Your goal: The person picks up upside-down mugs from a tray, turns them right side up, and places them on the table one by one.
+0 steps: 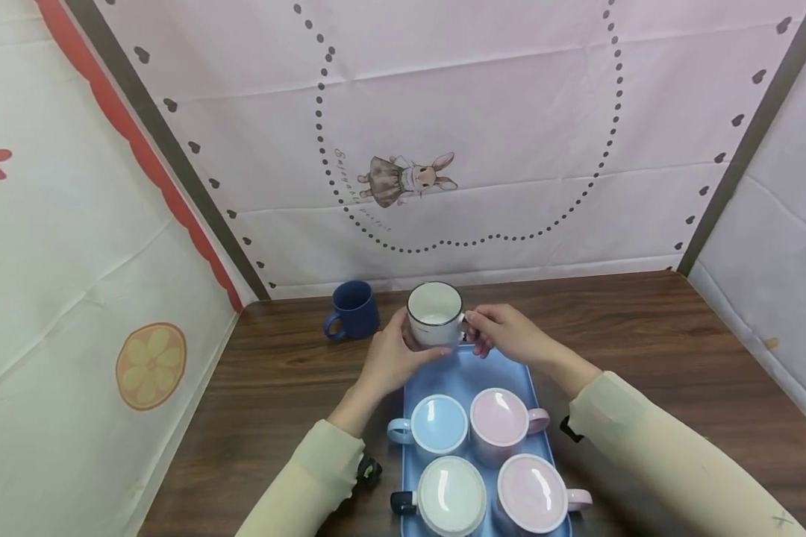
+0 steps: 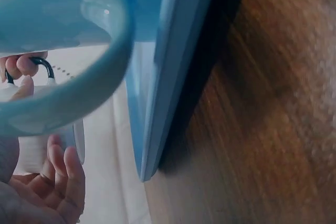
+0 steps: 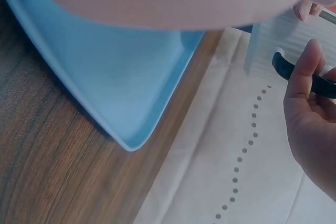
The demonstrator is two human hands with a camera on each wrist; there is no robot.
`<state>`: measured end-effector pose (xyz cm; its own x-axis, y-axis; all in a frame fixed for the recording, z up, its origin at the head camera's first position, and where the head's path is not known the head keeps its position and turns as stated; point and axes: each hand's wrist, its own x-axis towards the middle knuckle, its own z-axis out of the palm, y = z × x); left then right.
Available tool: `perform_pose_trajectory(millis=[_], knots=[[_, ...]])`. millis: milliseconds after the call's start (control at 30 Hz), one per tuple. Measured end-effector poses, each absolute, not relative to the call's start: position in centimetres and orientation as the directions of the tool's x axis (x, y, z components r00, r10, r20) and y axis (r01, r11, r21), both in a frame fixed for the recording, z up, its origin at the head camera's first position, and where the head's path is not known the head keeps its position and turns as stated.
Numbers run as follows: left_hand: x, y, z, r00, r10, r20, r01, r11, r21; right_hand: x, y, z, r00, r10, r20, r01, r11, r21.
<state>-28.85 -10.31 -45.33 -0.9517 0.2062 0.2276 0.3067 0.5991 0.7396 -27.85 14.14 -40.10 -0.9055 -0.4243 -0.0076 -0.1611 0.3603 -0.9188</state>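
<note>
A white mug (image 1: 434,307) with a dark rim is held open side up over the far end of the blue tray (image 1: 466,375). My left hand (image 1: 391,359) grips its body from the left, thumb across the near side. On the right, my right hand (image 1: 507,332) pinches the handle, which shows black in the right wrist view, between thumb (image 3: 310,59) and fingers. Nearer on the tray stand a light blue mug (image 1: 439,424), two pink mugs (image 1: 499,421) and another white mug (image 1: 451,494) with a black handle, all bottom up.
A dark blue mug (image 1: 357,309) stands upright on the wooden table (image 1: 269,388), left of my hands near the back wall. Printed cloth (image 1: 510,149) hangs behind and at both sides. The tray's raised rim (image 3: 89,106) shows in the right wrist view.
</note>
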Motion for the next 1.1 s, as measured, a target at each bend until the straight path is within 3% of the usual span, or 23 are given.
perform_pose_trajectory(millis=[533, 833, 1100], knots=[[-30.0, -10.3, -46.1, -0.962, 0.088, 0.26, 0.252, 0.657, 0.71, -29.5, 12.1, -40.0, -0.906, -0.41, -0.104, -0.045, 0.337, -0.94], [-30.6, -10.5, -46.3, -0.957, 0.071, 0.28, 0.258, 0.646, 0.719, -31.4, 11.4, -39.4, -0.86, -0.47, -0.201, 0.062, 0.295, -0.954], [-31.1, -10.7, -46.5, -0.953, 0.048, 0.299, 0.254, 0.662, 0.705, -33.0, 10.8, -39.4, -0.818, -0.543, -0.192, 0.039, 0.281, -0.959]])
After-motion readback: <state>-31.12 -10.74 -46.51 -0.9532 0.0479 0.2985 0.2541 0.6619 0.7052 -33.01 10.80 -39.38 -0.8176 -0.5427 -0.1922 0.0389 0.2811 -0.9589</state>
